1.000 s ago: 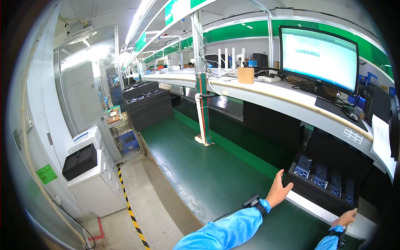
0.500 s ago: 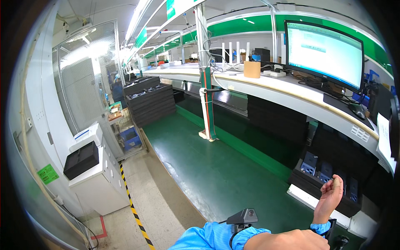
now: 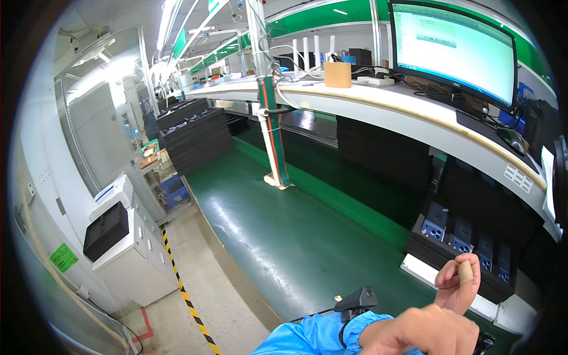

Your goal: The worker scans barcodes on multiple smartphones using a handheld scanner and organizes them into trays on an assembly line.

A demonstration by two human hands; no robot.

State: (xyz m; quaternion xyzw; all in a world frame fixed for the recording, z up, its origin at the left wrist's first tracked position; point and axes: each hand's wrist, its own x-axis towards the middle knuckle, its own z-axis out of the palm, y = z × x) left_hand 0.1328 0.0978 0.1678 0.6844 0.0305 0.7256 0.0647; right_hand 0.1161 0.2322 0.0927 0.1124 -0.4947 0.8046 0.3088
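My left hand (image 3: 429, 331), coming out of a light blue sleeve (image 3: 307, 337), lies across the front of my right wrist. Its fingers are curled, and whatever they grip is hidden under the hand. A small black camera (image 3: 358, 300) is strapped to the left forearm. Behind it my right hand (image 3: 458, 284) is raised with fingers folded inward; a tan bandage (image 3: 465, 272) wraps one finger, and nothing shows in the grip. Just beyond the right hand, a black foam tray (image 3: 414, 245) holds several dark blue-grey devices (image 3: 435, 222) standing in slots.
A white workbench (image 3: 378, 106) carries a monitor (image 3: 455, 53), a mouse (image 3: 512, 141) and a tan tape roll (image 3: 337, 75). A pole (image 3: 269, 130) rises from the green surface (image 3: 284, 236). Stacked black trays (image 3: 198, 139) stand far left, a white cabinet (image 3: 133, 266) nearer.
The view has shifted a little to the right. My right hand has come lower and its fingers curl more. My left hand has lifted and turned, showing its knuckles beside the right wrist.
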